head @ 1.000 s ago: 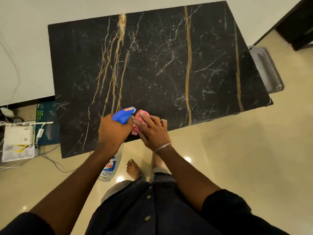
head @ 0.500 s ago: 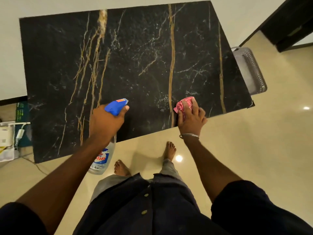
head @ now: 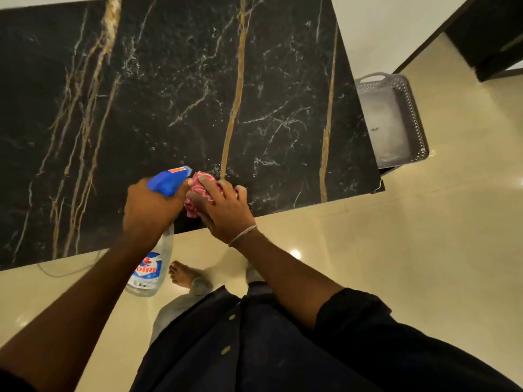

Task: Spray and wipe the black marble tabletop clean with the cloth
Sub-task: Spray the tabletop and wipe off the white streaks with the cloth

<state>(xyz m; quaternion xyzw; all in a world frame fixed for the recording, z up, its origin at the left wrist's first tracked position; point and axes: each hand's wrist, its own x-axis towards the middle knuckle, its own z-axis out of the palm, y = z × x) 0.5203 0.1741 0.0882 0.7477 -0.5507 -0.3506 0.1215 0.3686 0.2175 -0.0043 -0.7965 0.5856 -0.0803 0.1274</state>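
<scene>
The black marble tabletop (head: 175, 89), veined in gold and white, fills the upper left of the head view. My left hand (head: 150, 210) grips a clear spray bottle (head: 151, 267) with a blue trigger head, held at the table's near edge with the nozzle over the marble. My right hand (head: 223, 207) presses a crumpled pink cloth (head: 199, 190) onto the marble near the front edge, right beside the nozzle. Fine wet specks show on the marble just beyond the cloth.
A grey perforated basket (head: 396, 120) stands on the floor past the table's right edge. A dark door frame (head: 486, 32) is at the top right. My bare feet (head: 184, 274) stand on glossy cream tiles. A thin cable (head: 65, 274) lies below the front edge.
My right hand has swept the cloth back left along the front edge, from near the gold vein to beside the spray nozzle. The left hand keeps the bottle in place.
</scene>
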